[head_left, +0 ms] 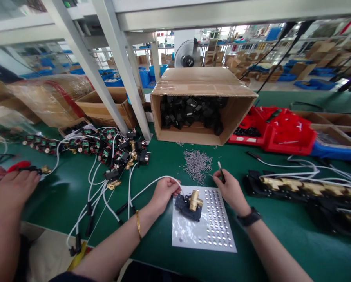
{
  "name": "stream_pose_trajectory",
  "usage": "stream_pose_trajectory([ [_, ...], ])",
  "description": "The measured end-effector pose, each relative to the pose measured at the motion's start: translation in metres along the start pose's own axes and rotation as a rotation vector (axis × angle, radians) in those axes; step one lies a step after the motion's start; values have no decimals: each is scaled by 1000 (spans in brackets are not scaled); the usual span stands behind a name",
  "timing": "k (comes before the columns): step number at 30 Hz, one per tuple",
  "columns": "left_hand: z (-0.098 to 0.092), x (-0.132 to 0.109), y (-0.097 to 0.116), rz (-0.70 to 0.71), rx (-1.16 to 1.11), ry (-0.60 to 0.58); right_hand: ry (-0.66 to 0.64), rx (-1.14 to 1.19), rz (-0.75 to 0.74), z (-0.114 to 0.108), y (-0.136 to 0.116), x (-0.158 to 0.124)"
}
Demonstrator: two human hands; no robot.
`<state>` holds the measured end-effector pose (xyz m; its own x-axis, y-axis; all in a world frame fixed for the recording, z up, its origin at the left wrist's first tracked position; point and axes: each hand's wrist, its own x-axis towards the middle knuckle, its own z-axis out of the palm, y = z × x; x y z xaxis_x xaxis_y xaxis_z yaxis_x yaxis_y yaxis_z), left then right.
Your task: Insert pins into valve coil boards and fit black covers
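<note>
On a white sheet [189, 237] with rows of small round silver stickers lies a black plastic housing [187, 209] with a brass T-shaped fitting [195, 201] on top. A white cable [147, 187] runs from the housing past my left hand [163, 194], whose closed fingers pinch around it at the housing's upper left corner. My right hand [230, 190] is closed round a slim dark pen-like tool [221, 171] with a light upper end, held upright. Its fingertips are just right of a pile of small screws [197, 164], above the sheet's upper right corner.
A cardboard box [203, 84] of black parts lies behind the screws. Wired brass-and-black assemblies [119, 154] crowd the left; more finished-looking units [299, 188] line the right. Red bins [290, 133] stand at right. A co-worker's hand [19, 186] works at far left.
</note>
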<state>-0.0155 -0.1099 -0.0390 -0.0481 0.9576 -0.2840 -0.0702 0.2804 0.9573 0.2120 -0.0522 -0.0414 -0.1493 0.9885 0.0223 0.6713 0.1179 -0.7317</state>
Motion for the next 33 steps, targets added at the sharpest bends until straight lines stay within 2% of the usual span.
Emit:
stream_pose_trajectory([
  [6, -2, 2, 3, -37, 13, -114, -90, 273, 84, 11, -9, -35],
  [12, -5, 2, 7, -9, 162, -252, -107, 377, 76, 17, -24, -50],
  [17, -6, -2, 2, 106, 346, -308, -134, 328, -21, 22, -30, -58],
  [25, -16, -9, -11, 400, 632, -405, -50, 352, 103, 17, -20, -61],
  [29, -17, -8, -12, 561, 849, -433, -120, 325, 48, 14, -21, -58],
  [33, -17, -10, -10, 568, 933, -453, -179, 327, 26, 14, -21, -47],
])
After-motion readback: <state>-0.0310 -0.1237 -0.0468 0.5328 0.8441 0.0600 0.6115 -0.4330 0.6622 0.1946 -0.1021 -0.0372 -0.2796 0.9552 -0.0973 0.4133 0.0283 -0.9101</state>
